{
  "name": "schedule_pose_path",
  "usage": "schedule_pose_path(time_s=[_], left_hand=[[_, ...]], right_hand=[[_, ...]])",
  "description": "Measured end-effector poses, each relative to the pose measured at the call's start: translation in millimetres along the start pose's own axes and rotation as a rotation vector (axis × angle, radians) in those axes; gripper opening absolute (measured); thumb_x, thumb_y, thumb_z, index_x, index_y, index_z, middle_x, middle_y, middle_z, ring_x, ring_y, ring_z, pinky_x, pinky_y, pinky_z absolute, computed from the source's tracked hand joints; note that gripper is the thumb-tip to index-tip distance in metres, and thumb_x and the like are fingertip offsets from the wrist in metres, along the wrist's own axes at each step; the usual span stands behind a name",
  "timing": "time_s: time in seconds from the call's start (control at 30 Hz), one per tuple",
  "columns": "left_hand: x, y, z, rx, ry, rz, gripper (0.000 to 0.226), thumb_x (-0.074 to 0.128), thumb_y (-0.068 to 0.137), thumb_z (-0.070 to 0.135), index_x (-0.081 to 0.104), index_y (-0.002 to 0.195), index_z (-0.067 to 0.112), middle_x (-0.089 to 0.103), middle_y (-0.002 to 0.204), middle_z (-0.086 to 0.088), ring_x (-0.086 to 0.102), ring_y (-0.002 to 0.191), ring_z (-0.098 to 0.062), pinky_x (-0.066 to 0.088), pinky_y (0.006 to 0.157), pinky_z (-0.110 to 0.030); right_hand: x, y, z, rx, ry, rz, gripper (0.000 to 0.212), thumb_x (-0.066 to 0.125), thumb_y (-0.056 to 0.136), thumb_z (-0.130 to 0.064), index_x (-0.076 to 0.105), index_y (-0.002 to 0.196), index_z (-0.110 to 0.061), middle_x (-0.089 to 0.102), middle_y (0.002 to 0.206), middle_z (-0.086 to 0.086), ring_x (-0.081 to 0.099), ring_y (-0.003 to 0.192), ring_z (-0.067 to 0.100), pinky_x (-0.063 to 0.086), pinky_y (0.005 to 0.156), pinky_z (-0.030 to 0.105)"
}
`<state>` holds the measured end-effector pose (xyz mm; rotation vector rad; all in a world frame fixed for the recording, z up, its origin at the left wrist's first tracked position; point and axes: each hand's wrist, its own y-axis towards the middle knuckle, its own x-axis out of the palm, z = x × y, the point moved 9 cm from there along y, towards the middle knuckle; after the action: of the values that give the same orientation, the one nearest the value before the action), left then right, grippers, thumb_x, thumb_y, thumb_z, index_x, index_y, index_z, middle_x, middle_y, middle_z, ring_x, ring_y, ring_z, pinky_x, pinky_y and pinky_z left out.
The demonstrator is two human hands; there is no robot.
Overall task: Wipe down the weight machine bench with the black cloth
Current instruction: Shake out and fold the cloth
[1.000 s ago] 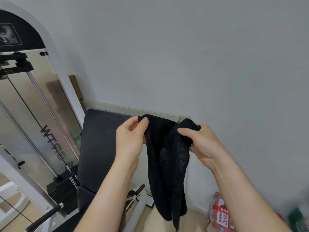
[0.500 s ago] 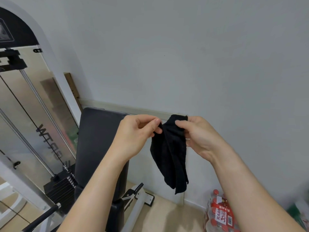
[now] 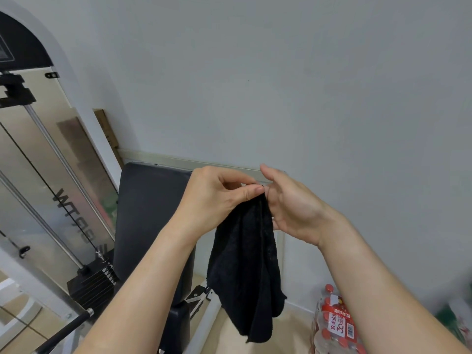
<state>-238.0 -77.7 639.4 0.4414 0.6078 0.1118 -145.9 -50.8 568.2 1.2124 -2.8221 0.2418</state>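
Observation:
A black cloth (image 3: 246, 267) hangs folded in the air in front of me, its top edge pinched between thumb and fingers of my left hand (image 3: 217, 198). My right hand (image 3: 288, 208) is pressed against the cloth's top right side, its fingers apart; whether it grips the cloth I cannot tell. The black padded bench back of the weight machine (image 3: 148, 218) stands upright behind and to the left of my left forearm. The lower seat pad (image 3: 178, 325) shows below my left arm.
The machine's white frame (image 3: 84, 123), guide rods and black weight stack (image 3: 92, 284) stand at the left, with a black handle bar (image 3: 63, 330) at the bottom left. A pack of red-capped water bottles (image 3: 334, 325) sits on the floor at the right. A grey wall is close ahead.
My hands have come together, folding the cloth's two top corners into one bunch. The cloth now hangs as a narrower folded bundle from my left hand's pinch.

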Motion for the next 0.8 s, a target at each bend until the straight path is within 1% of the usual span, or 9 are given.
schedule_pose_path(time_s=[0.1,0.17,0.27,0.37,0.43,0.5,0.6,0.67,0.8], left_hand=[[-0.5,0.6,-1.0,-0.015,0.025,0.041,0.008,0.08,0.075,0.036,0.077,0.074,0.029,0.058,0.048,0.003,0.047,0.046,-0.006,0.037,0.049,-0.021],[-2.7,1.8,-3.5,-0.049,0.06,0.066,0.012,0.081,0.07,0.041,0.075,0.074,0.031,0.06,0.05,0.004,0.05,0.047,-0.003,0.041,0.049,-0.021],[-6.5,2.8,-2.3,-0.073,0.064,0.062,0.021,0.076,0.072,0.048,0.069,0.079,0.03,0.054,0.045,0.011,0.044,0.042,-0.001,0.036,0.048,-0.013],[-8.9,-3.7,-4.2,-0.061,-0.153,0.08,0.038,0.064,0.081,0.05,0.056,0.084,0.014,0.064,0.061,-0.009,0.047,0.049,-0.009,0.039,0.055,-0.024],[-3.9,-11.7,-12.4,-0.071,-0.185,0.075,0.036,0.063,0.087,0.045,0.052,0.086,0.011,0.065,0.067,-0.01,0.052,0.058,-0.017,0.043,0.062,-0.031],[11.7,-17.8,-25.4,-0.106,-0.123,-0.032,0.03,0.063,0.086,0.046,0.056,0.083,0.017,0.06,0.064,-0.002,0.048,0.06,-0.012,0.039,0.063,-0.028],[35.1,-24.4,-37.9,-0.126,0.037,-0.22,0.044,0.054,0.082,0.06,0.062,0.074,0.017,0.061,0.072,-0.008,0.047,0.065,-0.008,0.037,0.066,-0.029],[40.2,-25.8,-42.1,-0.106,0.24,-0.264,0.041,0.053,0.081,0.062,0.064,0.072,0.023,0.06,0.072,0.004,0.044,0.07,-0.005,0.036,0.067,-0.026],[47.5,-24.4,-33.8,0.083,0.579,-0.278,0.02,0.056,0.09,0.044,0.071,0.095,0.032,0.059,0.09,0.022,0.041,0.085,-0.003,0.039,0.081,-0.031]], right_hand=[[8.0,-2.3,-3.2,-0.063,-0.006,-0.057,0.056,0.036,0.095,-0.058,0.065,0.121,-0.019,0.069,0.117,0.004,0.062,0.115,0.024,0.045,0.1,0.043],[11.4,-3.7,-3.4,-0.111,-0.077,-0.085,0.042,0.057,0.092,-0.038,0.065,0.117,-0.006,0.065,0.111,0.015,0.061,0.108,0.031,0.045,0.098,0.044],[5.8,-5.0,-6.7,-0.173,-0.103,-0.061,0.034,0.064,0.085,-0.012,0.061,0.111,0.009,0.064,0.102,0.023,0.062,0.096,0.033,0.049,0.087,0.039],[-10.1,-7.4,-14.6,-0.216,-0.022,0.013,0.027,0.061,0.085,-0.001,0.063,0.109,0.012,0.071,0.093,0.014,0.068,0.086,0.023,0.052,0.077,0.029],[-21.6,-10.3,-18.5,-0.204,-0.003,0.073,0.023,0.054,0.087,0.008,0.067,0.105,0.009,0.073,0.08,0.007,0.068,0.073,0.015,0.05,0.069,0.024],[-29.3,-12.9,-19.4,-0.183,-0.002,0.124,0.029,0.047,0.085,0.013,0.071,0.097,0.003,0.069,0.069,0.006,0.062,0.062,0.015,0.05,0.064,0.023],[-38.9,-20.8,-18.4,-0.15,-0.08,0.232,0.038,0.043,0.08,0.013,0.074,0.085,-0.007,0.067,0.073,0.01,0.058,0.065,0.018,0.049,0.067,0.026],[-52.8,-29.9,-17.9,-0.149,-0.138,0.348,0.038,0.041,0.077,0.012,0.072,0.079,-0.01,0.064,0.071,0.008,0.055,0.064,0.017,0.046,0.067,0.028],[-67.6,-52.6,-25.1,-0.168,-0.336,0.484,0.035,0.041,0.076,0.009,0.068,0.072,-0.014,0.061,0.067,0.004,0.051,0.061,0.016,0.041,0.064,0.03]])
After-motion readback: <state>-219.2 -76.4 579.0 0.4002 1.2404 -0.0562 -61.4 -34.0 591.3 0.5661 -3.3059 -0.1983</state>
